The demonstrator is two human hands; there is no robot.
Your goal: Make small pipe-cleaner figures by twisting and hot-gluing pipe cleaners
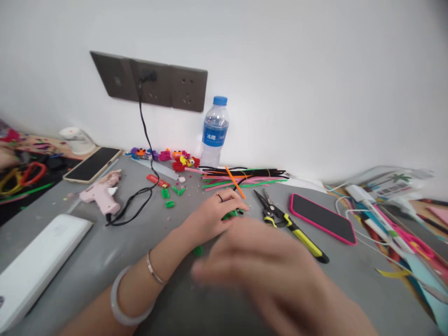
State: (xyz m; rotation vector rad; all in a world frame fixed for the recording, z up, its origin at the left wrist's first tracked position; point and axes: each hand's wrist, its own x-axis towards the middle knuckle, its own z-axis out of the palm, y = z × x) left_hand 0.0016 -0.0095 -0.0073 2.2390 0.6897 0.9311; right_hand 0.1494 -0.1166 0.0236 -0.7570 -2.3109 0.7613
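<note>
**Blurred bare right hand (268, 261) looms over smooth grey tabletop (367, 284)**

Closest to the camera, the right hand sweeps across the foreground in a blur, its fingers bent; whether they grip anything, one cannot tell. Just beyond it, the bare left hand (206, 215), wearing a thin black ring (220, 197), curls its fingers around a small green piece with dark parts (230, 214), partly hidden by both hands. A slim metal bracelet (153, 269) and a thick whitish bangle (115, 298) circle the wrist.

Near the left hand lie several small bright-green pieces (170, 204) and a flat red strip (157, 181). Behind, a bundle of thin black, pink and green stems (245, 176) rests by the wall, an orange stem (234, 182) tilted across it. A clear plastic bottle with a blue cap and label (214, 133) stands upright just behind the bundle, near a row of small multicoloured fuzzy figures (180, 162).

To the right of the hands sit black-and-yellow pliers (292, 225) with open jaws and, just beside them, a dark-screened phone in a hot-pink case (322, 218).

Across the table to the left lies a pale-pink glue gun (100, 193), its black cord (144, 126) running up to a dark rectangular socket panel (189, 88). A long white rounded case (42, 270) occupies the near left.
</note>
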